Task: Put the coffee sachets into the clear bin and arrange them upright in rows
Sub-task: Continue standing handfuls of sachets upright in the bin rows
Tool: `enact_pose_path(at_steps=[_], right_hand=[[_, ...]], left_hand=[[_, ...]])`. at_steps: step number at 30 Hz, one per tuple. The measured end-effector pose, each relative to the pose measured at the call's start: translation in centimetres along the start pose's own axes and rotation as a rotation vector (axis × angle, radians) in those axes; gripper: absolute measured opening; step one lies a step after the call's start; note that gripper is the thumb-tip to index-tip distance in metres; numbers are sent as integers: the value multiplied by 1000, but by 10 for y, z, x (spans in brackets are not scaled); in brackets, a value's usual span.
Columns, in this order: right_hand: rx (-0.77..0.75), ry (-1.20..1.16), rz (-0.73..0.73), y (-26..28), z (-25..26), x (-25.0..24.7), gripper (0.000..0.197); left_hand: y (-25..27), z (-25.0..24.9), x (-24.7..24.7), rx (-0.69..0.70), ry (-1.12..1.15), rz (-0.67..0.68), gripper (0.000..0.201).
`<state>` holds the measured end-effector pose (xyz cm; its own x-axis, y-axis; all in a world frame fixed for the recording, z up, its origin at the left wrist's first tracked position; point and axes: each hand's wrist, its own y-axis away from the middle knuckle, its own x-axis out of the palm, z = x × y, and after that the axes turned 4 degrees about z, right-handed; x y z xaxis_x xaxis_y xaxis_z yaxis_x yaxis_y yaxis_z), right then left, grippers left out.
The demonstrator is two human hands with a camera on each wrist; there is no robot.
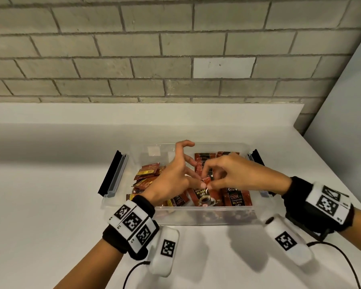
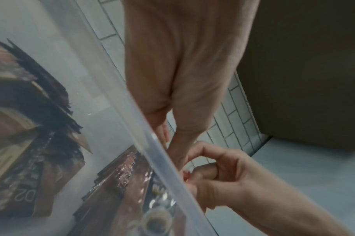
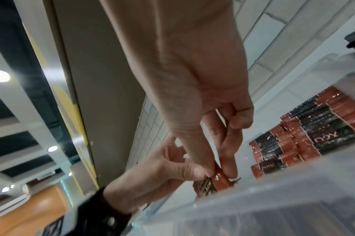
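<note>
The clear bin sits on the white counter and holds red and black coffee sachets. Upright rows stand at its back right, also in the right wrist view. Loose sachets lie jumbled on the left, and more lean along the front. Over the bin's middle, my left hand and right hand meet on one red sachet. Each pinches its top edge, left with thumb and a finger while the other fingers spread. The right wrist view shows both pinches on that sachet.
Black latch handles stick out from the bin's two ends. A grey brick wall rises behind the counter and a pale panel closes the right side. Bare counter surrounds the bin.
</note>
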<state>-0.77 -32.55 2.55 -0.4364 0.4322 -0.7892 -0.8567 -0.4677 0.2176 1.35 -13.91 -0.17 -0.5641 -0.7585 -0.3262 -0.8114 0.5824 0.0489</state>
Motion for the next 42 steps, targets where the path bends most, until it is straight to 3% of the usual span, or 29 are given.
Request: enact_pose_path(at_steps=[4, 9, 13, 16, 24, 27, 32, 37, 42], right_hand=[[28, 241, 149, -4, 1, 10, 9], [-10, 533, 270, -6, 3, 17, 8], [-67, 667, 310, -12, 5, 21, 16], [-72, 686, 318, -19, 5, 22, 25], [-7, 620, 235, -38, 0, 15, 24], [60, 632, 208, -40, -8, 15, 35], [98, 520, 200, -37, -16, 12, 45], [128, 470, 192, -35, -19, 14, 51], [151, 370, 161, -19, -20, -24, 33]], left_hand=[[-3, -1, -4, -115, -75, 137, 80], [-14, 8, -22, -258, -296, 25, 47], [-25, 16, -24, -470, -318, 137, 52], [-30, 19, -19, -557, -176, 185, 56], [-45, 25, -12, -569, 149, 143, 61], [-43, 21, -6, -585, 207, 149, 38], [-40, 21, -1, -573, 281, 213, 55], [-38, 14, 2, -585, 296, 254, 48], [-35, 12, 4, -558, 319, 299, 51]])
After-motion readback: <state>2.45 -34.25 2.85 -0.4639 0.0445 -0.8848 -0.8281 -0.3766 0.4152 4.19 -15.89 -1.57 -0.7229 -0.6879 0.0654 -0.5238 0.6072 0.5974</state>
